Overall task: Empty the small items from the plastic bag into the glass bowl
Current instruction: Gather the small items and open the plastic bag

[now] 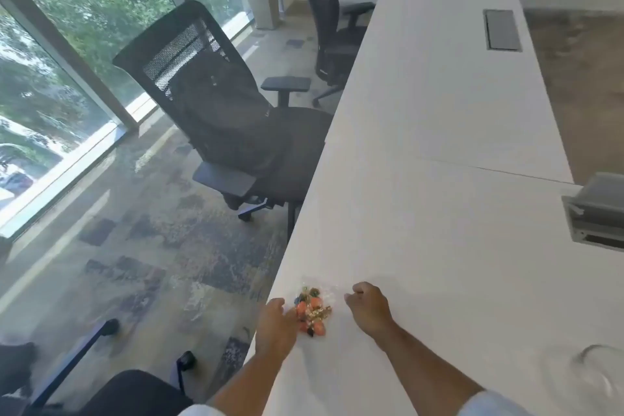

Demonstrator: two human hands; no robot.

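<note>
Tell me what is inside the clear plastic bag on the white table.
The clear plastic bag holds a heap of small items: several orange pieces, some dark ones, a few gold bits. Items beneath the top layer are hidden, and the blur prevents identifying them.

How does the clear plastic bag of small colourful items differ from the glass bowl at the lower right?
The clear plastic bag of colourful items lies flat between both hands near the white table's left edge; the glass bowl stands apart at the right, cut off by the frame. The bag is full; the bowl looks empty. Both are transparent.
</note>
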